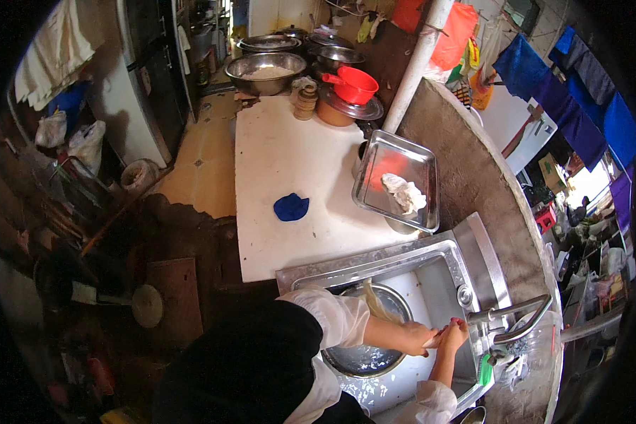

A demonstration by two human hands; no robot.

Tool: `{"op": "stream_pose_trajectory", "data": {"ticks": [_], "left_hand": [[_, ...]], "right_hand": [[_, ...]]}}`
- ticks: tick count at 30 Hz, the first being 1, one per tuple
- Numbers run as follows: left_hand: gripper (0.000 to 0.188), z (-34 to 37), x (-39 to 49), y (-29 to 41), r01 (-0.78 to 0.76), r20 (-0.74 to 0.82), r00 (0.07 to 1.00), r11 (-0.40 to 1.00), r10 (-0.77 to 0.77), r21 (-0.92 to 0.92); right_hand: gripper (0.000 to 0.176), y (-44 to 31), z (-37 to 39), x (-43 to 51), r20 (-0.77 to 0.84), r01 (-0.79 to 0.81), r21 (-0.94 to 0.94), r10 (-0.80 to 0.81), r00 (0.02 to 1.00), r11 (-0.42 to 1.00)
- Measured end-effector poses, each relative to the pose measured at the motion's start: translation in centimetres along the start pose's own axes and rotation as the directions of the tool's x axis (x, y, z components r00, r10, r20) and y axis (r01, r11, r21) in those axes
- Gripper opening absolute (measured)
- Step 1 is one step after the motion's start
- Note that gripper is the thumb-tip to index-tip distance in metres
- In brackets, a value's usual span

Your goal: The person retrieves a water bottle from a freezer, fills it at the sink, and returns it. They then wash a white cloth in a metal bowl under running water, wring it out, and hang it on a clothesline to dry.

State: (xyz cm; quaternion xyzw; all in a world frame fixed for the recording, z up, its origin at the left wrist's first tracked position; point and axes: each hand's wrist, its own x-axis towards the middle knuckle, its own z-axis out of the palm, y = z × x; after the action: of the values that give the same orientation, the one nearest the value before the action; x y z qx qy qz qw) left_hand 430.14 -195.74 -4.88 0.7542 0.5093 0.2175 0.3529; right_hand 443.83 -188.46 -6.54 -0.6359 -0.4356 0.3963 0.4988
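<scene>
Over the stainless steel sink (424,289), my left hand (417,337) grips a pale, wet-looking cloth (379,302). One end of the cloth trails back past the left forearm, over the metal basin (368,365). My right hand (452,335) is closed close against the left one, and a short whitish piece of the cloth shows between them. Water glints in the basin, which sits in the sink partly hidden under my left arm. Just right of the hands is the metal faucet (519,318), with its spout turned aside.
A steel tray (363,183) holding a crumpled white cloth (404,193) rests beyond the sink. On the white tabletop (281,148) lie a blue cloth (291,206) and, farther back, a red dipper (356,86) on a lidded pot. Steel bowls (267,66) stand behind. A green brush (485,369) is by the sink's rim.
</scene>
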Motion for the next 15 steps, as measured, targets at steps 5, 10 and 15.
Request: {"op": "stream_pose_trajectory", "data": {"ticks": [5, 10, 15], "left_hand": [[0.049, -3.8, 1.3, -1.8, -0.195, -0.109, 0.980, 0.905, 0.166, -0.378], [0.043, -5.2, 2.3, -1.1, 0.200, 0.337, 0.883, 0.387, 0.328, -0.900], [0.044, -3.8, 1.4, -0.3, 0.482, 0.472, 0.775, 0.089, 0.420, -0.871]], "right_hand": [[0.039, -5.8, -0.8, -1.2, 0.445, -0.118, 0.346, -0.052, 0.894, 0.931], [0.090, -8.5, -1.2, -2.6, 0.709, -0.374, 0.649, -0.349, 0.613, 0.662], [0.074, -9.0, -0.6, -3.1, 0.689, -0.437, 0.724, -0.596, 0.412, 0.534]]}}
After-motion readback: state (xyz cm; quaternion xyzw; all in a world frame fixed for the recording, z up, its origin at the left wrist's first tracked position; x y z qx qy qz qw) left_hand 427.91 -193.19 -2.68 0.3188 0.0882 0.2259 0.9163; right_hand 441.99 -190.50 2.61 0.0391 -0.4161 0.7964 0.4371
